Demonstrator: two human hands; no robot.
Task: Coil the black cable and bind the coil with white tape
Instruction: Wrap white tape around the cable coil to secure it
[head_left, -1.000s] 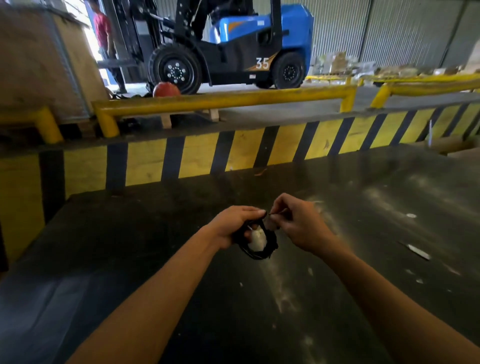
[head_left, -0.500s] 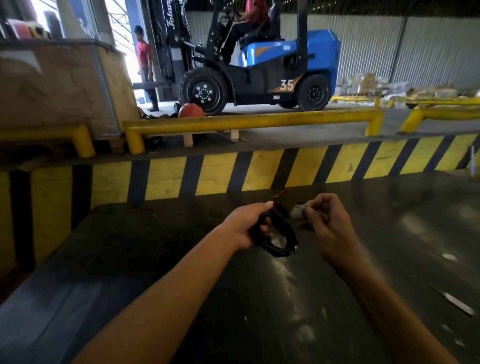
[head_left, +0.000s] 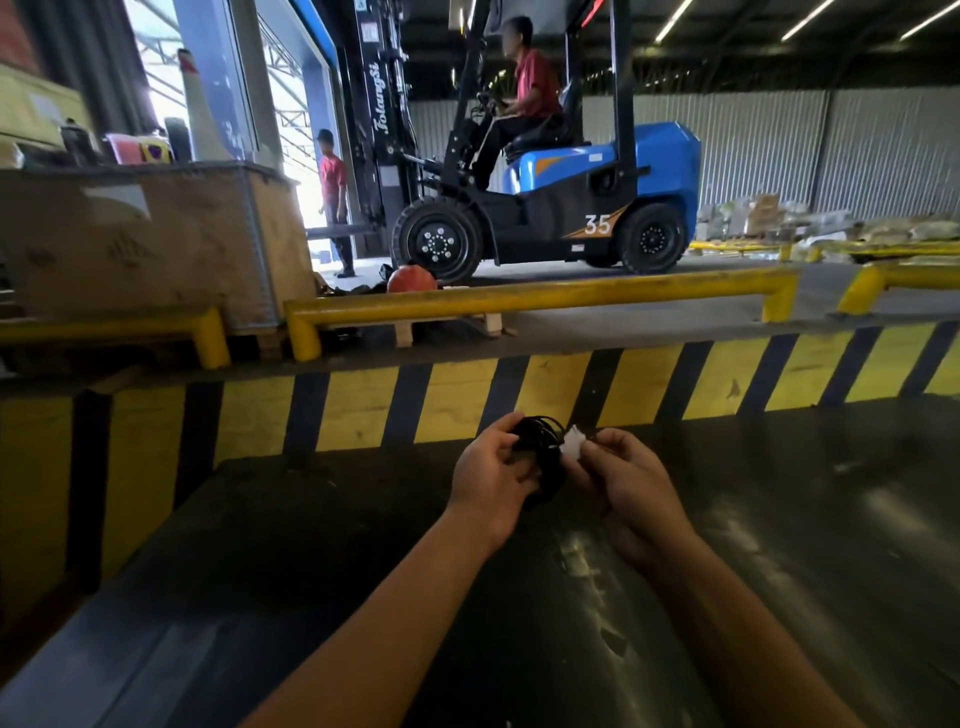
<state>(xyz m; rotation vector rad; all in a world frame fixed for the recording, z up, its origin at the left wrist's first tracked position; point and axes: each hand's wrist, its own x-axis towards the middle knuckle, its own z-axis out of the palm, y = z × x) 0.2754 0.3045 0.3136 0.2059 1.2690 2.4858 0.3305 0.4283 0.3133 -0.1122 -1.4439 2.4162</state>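
The left hand (head_left: 488, 475) has its fingers closed around a small coil of thin black cable (head_left: 543, 457), held above the dark, scuffed table (head_left: 779, 545). The right hand (head_left: 631, 480) pinches a white strip of tape (head_left: 574, 441) against the coil's right side. The cable looks light and springy, likely to unwind unless gripped across all loops; the tape looks flimsy and best held by its free end.
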